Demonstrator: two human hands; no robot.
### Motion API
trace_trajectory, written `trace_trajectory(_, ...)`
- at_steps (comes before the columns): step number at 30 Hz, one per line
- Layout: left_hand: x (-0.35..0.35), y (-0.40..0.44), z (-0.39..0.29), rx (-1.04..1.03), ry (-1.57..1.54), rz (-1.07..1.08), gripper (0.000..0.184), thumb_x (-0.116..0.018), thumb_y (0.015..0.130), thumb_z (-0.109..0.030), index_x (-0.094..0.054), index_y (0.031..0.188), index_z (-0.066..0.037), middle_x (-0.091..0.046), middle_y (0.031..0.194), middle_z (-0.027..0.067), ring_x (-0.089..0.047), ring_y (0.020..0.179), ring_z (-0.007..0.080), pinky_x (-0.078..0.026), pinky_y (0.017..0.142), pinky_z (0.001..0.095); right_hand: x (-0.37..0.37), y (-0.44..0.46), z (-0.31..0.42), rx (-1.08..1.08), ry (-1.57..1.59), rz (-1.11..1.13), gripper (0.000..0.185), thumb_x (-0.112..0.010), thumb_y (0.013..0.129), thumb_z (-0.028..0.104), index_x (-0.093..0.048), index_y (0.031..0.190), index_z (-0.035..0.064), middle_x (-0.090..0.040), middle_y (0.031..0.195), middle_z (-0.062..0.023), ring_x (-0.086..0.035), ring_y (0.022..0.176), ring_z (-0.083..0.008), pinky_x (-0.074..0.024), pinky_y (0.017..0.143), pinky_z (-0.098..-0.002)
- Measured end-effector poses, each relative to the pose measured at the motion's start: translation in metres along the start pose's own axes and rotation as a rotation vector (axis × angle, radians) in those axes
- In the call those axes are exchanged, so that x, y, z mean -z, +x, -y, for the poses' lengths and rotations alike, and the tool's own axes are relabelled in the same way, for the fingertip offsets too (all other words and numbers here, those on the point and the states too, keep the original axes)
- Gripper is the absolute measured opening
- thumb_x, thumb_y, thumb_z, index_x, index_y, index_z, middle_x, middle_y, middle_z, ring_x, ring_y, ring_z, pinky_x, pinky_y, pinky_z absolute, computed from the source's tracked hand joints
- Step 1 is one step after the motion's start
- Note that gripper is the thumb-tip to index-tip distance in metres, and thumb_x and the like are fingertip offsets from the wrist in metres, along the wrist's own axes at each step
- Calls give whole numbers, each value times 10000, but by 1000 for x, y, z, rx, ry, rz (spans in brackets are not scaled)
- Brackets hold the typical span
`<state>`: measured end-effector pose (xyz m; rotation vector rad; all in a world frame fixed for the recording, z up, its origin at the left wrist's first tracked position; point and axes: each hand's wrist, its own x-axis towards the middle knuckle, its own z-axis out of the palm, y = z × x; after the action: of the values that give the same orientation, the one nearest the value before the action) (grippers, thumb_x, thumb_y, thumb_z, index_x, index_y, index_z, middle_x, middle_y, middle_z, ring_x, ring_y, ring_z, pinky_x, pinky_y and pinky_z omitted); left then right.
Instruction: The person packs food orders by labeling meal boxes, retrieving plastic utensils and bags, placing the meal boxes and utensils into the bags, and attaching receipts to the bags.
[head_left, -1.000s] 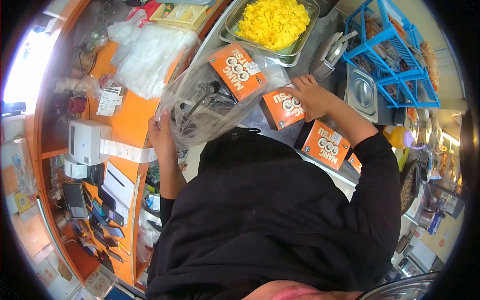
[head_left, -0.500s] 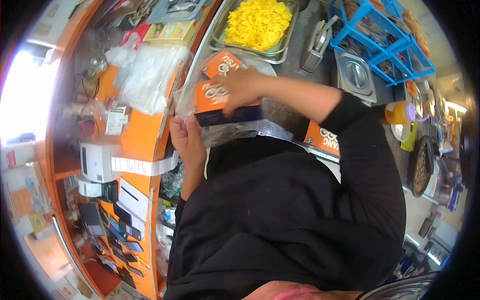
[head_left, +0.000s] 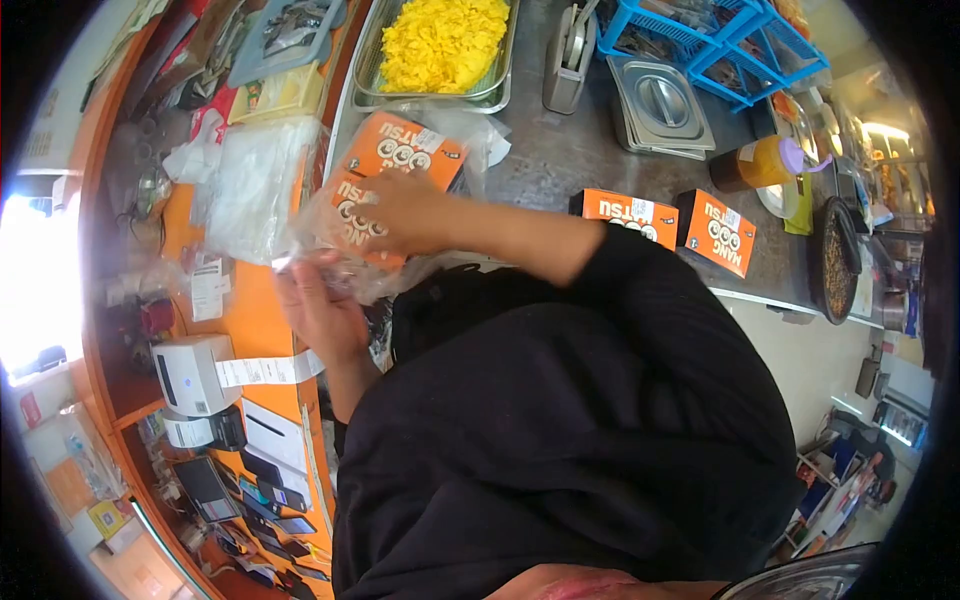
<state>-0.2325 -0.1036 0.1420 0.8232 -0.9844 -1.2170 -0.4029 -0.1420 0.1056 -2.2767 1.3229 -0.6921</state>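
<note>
A clear plastic bag [head_left: 480,140] lies at the counter's left edge with an orange box [head_left: 400,140] with white lettering inside it. Nearer to me, a second orange box [head_left: 352,215] sits at the bag's mouth, partly under the film. My right hand [head_left: 405,210] is closed over this nearer box, its fingertips partly hidden. At the bag's lower left edge, my left hand [head_left: 325,305] pinches the film between thumb and fingers. To the right, two more orange boxes, one [head_left: 630,217] beside the other [head_left: 717,232], rest on the counter.
Behind the bag stands a metal tray [head_left: 505,60] of yellow shredded food. A lidded steel container [head_left: 660,105], blue basket [head_left: 715,50] and sauce bottle [head_left: 765,163] stand farther right. On the left orange shelf are a stack of clear bags [head_left: 265,180], a receipt printer [head_left: 195,375] and several phones.
My right hand has moved the box left and lower, into the bag's mouth beside the first. My left hand has drawn the film left. The view has shifted, showing both boxes on the right.
</note>
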Motion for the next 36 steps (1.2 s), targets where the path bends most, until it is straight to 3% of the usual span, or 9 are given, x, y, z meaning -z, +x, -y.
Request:
trace_trajectory(3, 21, 11, -17, 47, -65, -118, 172, -444, 990, -192, -513, 995, -34, -587, 879, 59, -543, 772, 125, -461, 706, 283, 76, -75, -25, 126, 161, -202, 279, -635, 841, 244, -632, 1091, 121, -635, 1010, -97, -590, 982, -287, -446, 848, -387)
trace_trajectory(6, 35, 18, -20, 51, -101, -227, 159, -441, 988, -185, -514, 989, -45, -580, 793, 47, -529, 674, 106, -444, 620, 241, 121, -154, -38, -299, -155, 98, 905, -821, 584, 381, -417, 1371, 192, -454, 1317, -129, -416, 1232, -321, -323, 1005, -468)
trace_trajectory(9, 61, 14, -11, 133, -165, 79, 166, -447, 984, -188, -521, 1015, -42, -548, 692, 22, -473, 559, 72, -393, 515, 204, 91, -230, -57, -490, -683, 309, 1047, -843, 516, 326, -329, 1421, 209, -396, 1339, -163, -403, 1209, -371, -325, 988, -495)
trace_trajectory(15, 24, 9, -18, 195, 4, -6, 297, -474, 975, -189, -504, 1211, -12, -592, 724, 32, -475, 556, 40, -358, 495, 164, 91, -211, -56, -759, -158, 48, 1069, -857, 478, 249, -305, 1390, 170, -424, 1259, -159, -429, 1165, -367, -353, 960, -479)
trace_trajectory(20, 4, 8, -11, 124, 45, -13, 458, -467, 981, -165, -343, 1394, -13, -617, 1069, 79, -492, 629, 15, -357, 533, 147, 108, -100, 0, -294, -95, -288, 950, -848, 495, 243, -384, 1314, 111, -456, 1255, -172, -437, 1198, -361, -356, 1010, -434)
trace_trajectory(23, -11, 10, -6, 48, 34, -17, 518, -449, 990, -157, -256, 1452, -26, -587, 1201, 84, -496, 687, 9, -363, 564, 142, 102, -24, 23, -242, 29, 29, 876, -811, 547, 349, -444, 1307, 113, -461, 1297, -192, -462, 1203, -353, -352, 1026, -438)
trace_trajectory(26, -15, 9, -12, 35, 56, 20, 521, -424, 993, -131, -225, 1463, -28, -486, 1331, 105, -517, 992, 86, -412, 817, 190, 52, 35, 14, -386, 84, 320, 881, -773, 599, 406, -414, 1358, 142, -437, 1329, -172, -431, 1224, -364, -360, 1003, -465)
trace_trajectory(32, -8, -4, -5, 127, 47, 45, 563, -424, 985, -85, -155, 1476, -20, -400, 1411, 72, -481, 1051, 68, -401, 871, 182, 2, 75, -15, -613, -248, -160, 856, -724, 656, 505, -411, 1381, 173, -347, 1393, -209, -332, 1286, -403, -282, 1000, -568)
trace_trajectory(36, -14, 3, 1, 85, -50, 23, 561, -447, 975, -96, -197, 1475, -48, -416, 1399, 76, -520, 973, 54, -437, 778, 169, 28, 22, -29, -114, -384, -302, 666, -694, 738, 463, -511, 1302, 159, -438, 1344, -135, -344, 1270, -372, -273, 1012, -532)
